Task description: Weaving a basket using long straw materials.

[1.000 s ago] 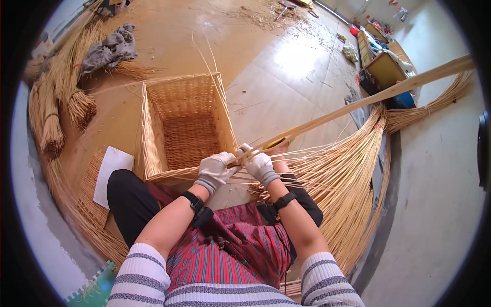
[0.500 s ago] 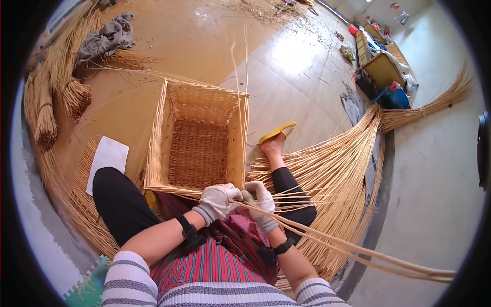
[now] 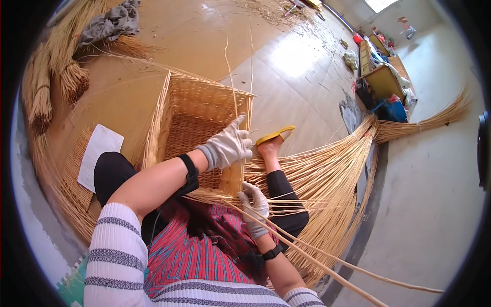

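Observation:
A woven wicker basket (image 3: 171, 97) stands in front of my lap, with thin upright canes (image 3: 229, 71) along its right side. My left hand (image 3: 227, 143), in a pale glove, reaches over that side with fingers apart, its fingertips at the rim beside an upright cane. My right hand (image 3: 253, 210), also gloved, grips the basket's near right corner and the canes there. Long canes (image 3: 337, 271) run from that corner toward the lower right.
A large fan of loose canes (image 3: 327, 179) lies at my right, near cluttered cabinets (image 3: 386, 82) along the wall. Cane bundles (image 3: 74, 82) and a grey cloth (image 3: 107, 25) lie at the left, with a white sheet (image 3: 99, 153) on a woven panel (image 3: 76, 174). My sandalled foot (image 3: 273, 138) rests beside the basket.
The basket has shifted right and nearer since a second ago. My left hand has left the near corner and moved up along the right side. The long canes have swung down to the lower right.

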The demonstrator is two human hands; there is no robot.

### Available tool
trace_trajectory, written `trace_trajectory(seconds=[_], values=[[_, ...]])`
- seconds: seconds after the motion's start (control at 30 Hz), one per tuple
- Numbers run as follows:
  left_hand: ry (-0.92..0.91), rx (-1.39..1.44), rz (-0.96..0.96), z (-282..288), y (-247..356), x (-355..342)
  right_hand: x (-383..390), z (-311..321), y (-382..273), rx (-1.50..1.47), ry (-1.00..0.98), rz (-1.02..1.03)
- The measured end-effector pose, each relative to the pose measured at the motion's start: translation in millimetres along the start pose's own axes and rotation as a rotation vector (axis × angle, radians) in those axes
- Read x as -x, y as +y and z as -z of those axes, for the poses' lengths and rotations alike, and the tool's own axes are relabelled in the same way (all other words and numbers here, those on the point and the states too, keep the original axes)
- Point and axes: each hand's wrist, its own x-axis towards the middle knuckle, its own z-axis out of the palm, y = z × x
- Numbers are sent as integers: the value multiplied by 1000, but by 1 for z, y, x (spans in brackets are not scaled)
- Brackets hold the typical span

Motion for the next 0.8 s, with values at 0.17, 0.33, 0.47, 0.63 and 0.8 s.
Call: trace_trajectory(seconds=[0.17,0.33,0.47,0.63,0.8], values=[[120,515,-68,-28,21,-39,-1,2,10,-80,-63,13],[140,-177,-604,-37,42,-70,-6,12,5,-120,-165,-42],[237,314,-130,-40,31,-45,2,-1,23,-440,22,-245],[4,400,540,-10,75,-2,-11,2,4,-516,-13,-301],[221,317,400,15,61,20,-14,8,-13,-403,-67,-262]])
